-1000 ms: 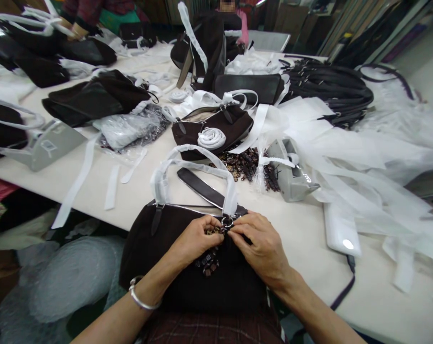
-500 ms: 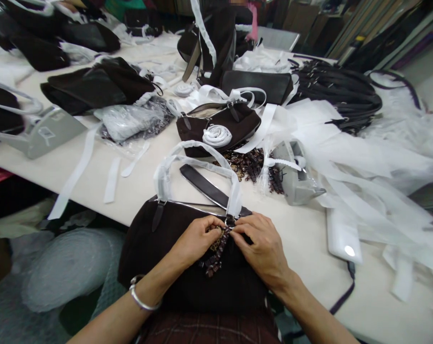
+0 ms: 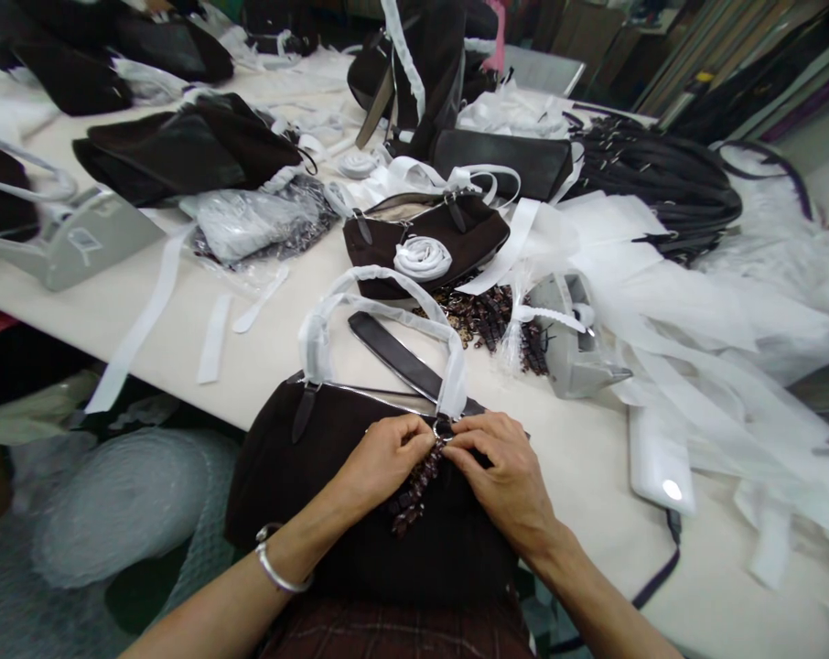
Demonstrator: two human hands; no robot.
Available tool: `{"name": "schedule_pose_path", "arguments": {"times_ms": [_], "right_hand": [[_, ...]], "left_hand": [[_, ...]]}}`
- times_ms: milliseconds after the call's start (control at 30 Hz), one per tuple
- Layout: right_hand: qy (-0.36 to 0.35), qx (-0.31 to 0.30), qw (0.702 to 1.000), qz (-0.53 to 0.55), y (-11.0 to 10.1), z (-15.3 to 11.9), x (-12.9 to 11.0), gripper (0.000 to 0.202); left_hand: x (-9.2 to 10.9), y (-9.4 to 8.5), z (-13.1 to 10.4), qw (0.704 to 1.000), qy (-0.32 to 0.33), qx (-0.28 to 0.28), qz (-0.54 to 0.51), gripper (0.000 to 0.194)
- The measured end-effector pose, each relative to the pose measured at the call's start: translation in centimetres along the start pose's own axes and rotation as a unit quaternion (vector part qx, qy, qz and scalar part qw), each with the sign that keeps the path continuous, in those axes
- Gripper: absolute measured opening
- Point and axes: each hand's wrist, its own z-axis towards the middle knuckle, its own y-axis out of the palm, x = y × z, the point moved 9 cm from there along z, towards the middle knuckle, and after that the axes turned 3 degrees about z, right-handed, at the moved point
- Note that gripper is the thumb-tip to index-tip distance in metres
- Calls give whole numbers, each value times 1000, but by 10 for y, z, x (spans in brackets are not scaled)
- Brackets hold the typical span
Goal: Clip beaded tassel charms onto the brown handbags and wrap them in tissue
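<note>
A dark brown handbag [image 3: 360, 540] lies against my lap at the table's edge, its white-wrapped handle [image 3: 317, 343] standing up. My left hand [image 3: 391, 458] is closed in a pinch at the top of a dark beaded charm [image 3: 409, 503], beside a metal ring at the right handle base. From the other side, my right hand [image 3: 500, 467] pinches at the same ring, thumb and forefinger together. The charm hangs down the front of the bag. Fingertips hide the exact point of attachment. A dark strap [image 3: 393, 357] lies behind the zip.
Another brown bag [image 3: 469, 240] with a rolled white strap sits ahead, beside a pile of charms [image 3: 479, 316]. A grey tape dispenser [image 3: 558, 334] and a white power bank [image 3: 662, 462] with cable stand at right. Bubble wrap [image 3: 126, 513] is rolled up below left.
My left fingers have moved slightly right, closer to the ring, and now cover the gold-coloured part of the charm. My right hand stays nearly in place. The view has shifted slightly.
</note>
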Motion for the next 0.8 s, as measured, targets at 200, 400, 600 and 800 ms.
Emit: {"name": "schedule_pose_path", "arguments": {"times_ms": [200, 400, 600, 800], "right_hand": [[-9, -12, 1000, -7, 2, 2, -4, 4], [-30, -33, 998, -36, 9, 1, -11, 6], [-10, -19, 1000, -9, 3, 0, -9, 1], [47, 26, 999, -1, -16, -2, 2, 6]], "left_hand": [[8, -6, -5, 990, 27, 51, 125, 12], [35, -9, -14, 951, 110, 113, 267, 10], [25, -13, -2, 988, 81, 78, 102, 8], [8, -22, 6, 970, 6, 81, -229, 13]]}}
